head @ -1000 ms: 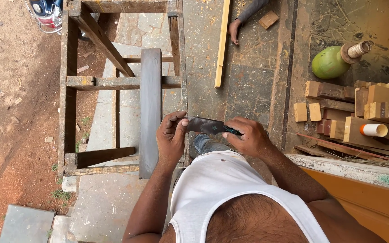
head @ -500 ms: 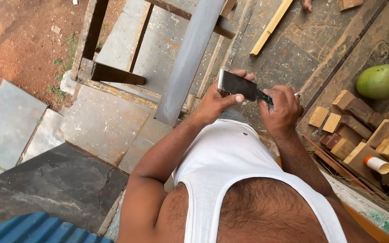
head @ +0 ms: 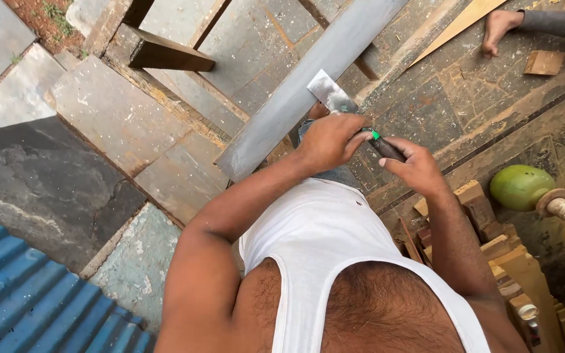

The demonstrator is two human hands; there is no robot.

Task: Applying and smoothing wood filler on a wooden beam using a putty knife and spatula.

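Mid-grip on a flat metal blade (head: 330, 93) — left hand (head: 330, 140) clamped over its middle, right hand (head: 413, 167) pinching the dark handle end (head: 384, 147), just right of the grey plank (head: 308, 85). Probably readying the blade; next calls for steady angling toward the plank — another person's hand (head: 497, 27) far right.

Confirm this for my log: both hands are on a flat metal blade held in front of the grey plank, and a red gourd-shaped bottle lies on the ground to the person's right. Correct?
Not quite: the head view shows the gourd-shaped bottle is green, not red. The rest holds: left hand and right hand are on the flat metal blade, before the grey plank.
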